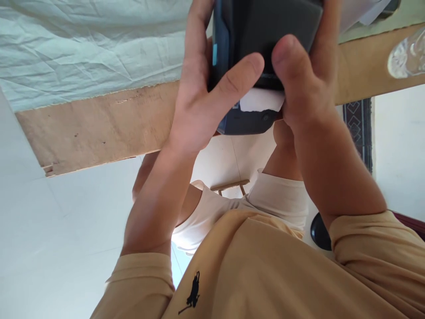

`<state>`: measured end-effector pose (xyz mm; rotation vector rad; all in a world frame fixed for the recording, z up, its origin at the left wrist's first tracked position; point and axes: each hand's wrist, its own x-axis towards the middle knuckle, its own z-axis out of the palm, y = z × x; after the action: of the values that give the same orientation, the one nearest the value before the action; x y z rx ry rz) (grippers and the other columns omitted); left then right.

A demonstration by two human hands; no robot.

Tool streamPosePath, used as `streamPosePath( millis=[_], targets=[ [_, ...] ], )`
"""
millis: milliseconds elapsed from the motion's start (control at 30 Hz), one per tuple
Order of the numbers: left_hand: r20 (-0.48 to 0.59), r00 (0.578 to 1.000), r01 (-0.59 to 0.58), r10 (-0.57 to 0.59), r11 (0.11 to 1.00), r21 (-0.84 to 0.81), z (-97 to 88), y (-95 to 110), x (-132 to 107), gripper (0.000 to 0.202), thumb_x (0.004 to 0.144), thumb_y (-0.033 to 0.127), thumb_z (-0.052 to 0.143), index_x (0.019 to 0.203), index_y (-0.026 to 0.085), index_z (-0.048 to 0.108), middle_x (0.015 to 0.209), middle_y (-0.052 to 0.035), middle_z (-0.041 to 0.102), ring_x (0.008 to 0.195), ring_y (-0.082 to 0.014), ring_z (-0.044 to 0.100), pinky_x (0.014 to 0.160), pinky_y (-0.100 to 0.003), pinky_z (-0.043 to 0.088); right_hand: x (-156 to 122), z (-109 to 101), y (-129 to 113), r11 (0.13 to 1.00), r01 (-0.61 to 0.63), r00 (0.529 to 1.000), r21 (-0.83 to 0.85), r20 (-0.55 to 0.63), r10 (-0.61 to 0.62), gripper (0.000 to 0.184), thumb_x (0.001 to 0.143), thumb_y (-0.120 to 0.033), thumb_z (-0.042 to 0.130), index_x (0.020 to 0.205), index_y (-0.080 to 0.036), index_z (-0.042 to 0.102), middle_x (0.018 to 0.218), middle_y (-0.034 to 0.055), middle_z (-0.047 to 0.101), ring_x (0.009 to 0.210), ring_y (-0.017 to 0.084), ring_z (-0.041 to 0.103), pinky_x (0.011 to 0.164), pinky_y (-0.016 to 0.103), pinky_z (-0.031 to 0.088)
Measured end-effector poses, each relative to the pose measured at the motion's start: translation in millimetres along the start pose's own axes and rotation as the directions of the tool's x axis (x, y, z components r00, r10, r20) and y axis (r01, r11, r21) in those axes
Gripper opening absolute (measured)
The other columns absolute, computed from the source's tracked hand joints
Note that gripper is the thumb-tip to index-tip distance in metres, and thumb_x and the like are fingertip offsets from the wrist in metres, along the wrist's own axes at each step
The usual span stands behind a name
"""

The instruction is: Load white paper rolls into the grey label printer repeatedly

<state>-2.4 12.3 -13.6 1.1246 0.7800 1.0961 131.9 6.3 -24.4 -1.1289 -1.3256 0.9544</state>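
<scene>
A small black thermal printer (255, 26) is at the top centre, partly cut off by the upper edge of the view. From its near side sticks out a short white strip of paper (260, 101) with a ragged edge. My left hand (202, 97) wraps around its left side, with the thumb lying across the dark top. On the opposite side my right hand (307, 88) grips it, the thumb pressed onto the top near the other thumb. Most fingers of both hands are hidden behind or beneath the printer.
Beyond my hands lies a wooden table (99, 128) partly covered by a wrinkled pale green cloth (93, 48). A clear plastic or glass vessel (407, 55) is near its right edge. Below are my legs, a wooden stool rung (230, 186) and a patterned dark strip (358, 128) on the floor.
</scene>
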Motion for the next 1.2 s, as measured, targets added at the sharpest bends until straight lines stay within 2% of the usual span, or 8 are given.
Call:
streamPosePath(
  millis=[133,300,533,667,833,900,1000,1200],
  targets=[
    [-0.037,0.993,0.115,-0.113,0.992,0.056,6.0,1,-1,0.015,0.074,0.03,0.055,0.084,0.019,0.054,0.083,-0.005,0.049,0.08,-0.0128,0.049,0.073,-0.027,0.043,-1,-3,3,0.998,0.054,0.996,0.014,0.068,-0.055,0.044,0.071,-0.031,0.042,0.108,-0.007,0.037,0.102,-0.0036,0.042,0.095,-0.006,0.042,0.092,0.005,0.04],
    [-0.048,0.989,0.141,-0.138,0.987,0.074,4.7,1,0,0.011,0.075,0.027,0.053,0.082,0.019,0.053,0.083,-0.0048,0.049,0.082,-0.0138,0.049,0.073,-0.028,0.04,0,-9,5,0.995,0.102,0.987,0.022,0.12,-0.104,0.039,0.073,-0.029,0.042,0.107,-0.01,0.039,0.101,-0.0025,0.042,0.095,-0.004,0.042,0.092,0.006,0.041],
    [-0.056,0.98,0.192,-0.193,0.981,-0.03,7.6,6,-2,0.012,0.073,0.025,0.057,0.071,0.021,0.046,0.069,-0.0007,0.043,0.073,-0.0125,0.053,0.064,-0.025,0.036,1,-14,3,0.959,0.176,0.976,-0.223,0.164,-0.141,0.04,0.074,-0.032,0.042,0.11,-0.015,0.038,0.104,-0.0043,0.038,0.103,-0.005,0.036,0.098,0.001,0.035],
    [-0.147,0.977,0.135,-0.155,0.981,-0.139,18.2,13,-1,0.012,0.082,0.02,0.038,0.074,0.018,0.047,0.073,-0.0011,0.047,0.085,-0.0133,0.058,0.068,-0.024,0.043,-2,-10,0,0.959,0.143,0.984,-0.243,0.142,-0.111,0.038,0.077,-0.03,0.037,0.114,-0.02,0.034,0.114,-0.0093,0.036,0.115,-0.003,0.035,0.106,0.003,0.031],
    [0.053,0.985,0.167,-0.164,0.984,-0.065,12.0,13,6,0.05,0.086,0.028,0.011,0.093,0.019,0.06,0.092,0.0006,0.055,0.126,-0.0195,0.036,0.083,-0.031,0.047,-4,-7,-4,0.981,0.109,0.979,-0.158,0.19,-0.079,0.044,0.078,-0.028,0.033,0.121,-0.028,0.022,0.129,-0.0148,0.022,0.129,-0.001,0.023,0.107,0.002,0.028],
    [0.127,0.979,0.169,-0.16,0.984,-0.06,6.7,10,6,0.047,0.088,0.028,0.012,0.097,0.022,0.058,0.097,0.0006,0.055,0.127,-0.018,0.036,0.089,-0.031,0.046,-4,-8,-6,0.981,0.093,0.978,-0.168,0.199,-0.058,0.046,0.079,-0.029,0.032,0.122,-0.022,0.02,0.13,-0.0105,0.022,0.129,-0.001,0.024,0.112,0.005,0.026],
    [0.086,0.99,0.126,-0.113,0.978,-0.168,4.5,6,3,0.045,0.088,0.028,0.013,0.092,0.022,0.057,0.094,-0.0023,0.056,0.124,-0.0157,0.039,0.095,-0.032,0.043,-3,-11,-7,0.978,0.077,0.978,-0.194,0.203,-0.037,0.049,0.08,-0.031,0.031,0.124,-0.013,0.017,0.132,-0.005,0.02,0.128,-0.001,0.026,0.118,0.009,0.02],
    [0.051,0.981,0.195,-0.188,0.947,-0.254,5.3,0,1,0.049,0.085,0.045,0.02,0.088,0.018,0.06,0.096,-0.0072,0.058,0.11,-0.0208,0.049,0.083,-0.032,0.046,-2,-11,-1,0.968,0.158,0.958,-0.196,0.269,-0.101,0.055,0.077,-0.035,0.037,0.123,-0.015,0.015,0.132,-0.0038,0.017,0.127,0.001,0.026,0.118,0.011,0.023]
  ],
)
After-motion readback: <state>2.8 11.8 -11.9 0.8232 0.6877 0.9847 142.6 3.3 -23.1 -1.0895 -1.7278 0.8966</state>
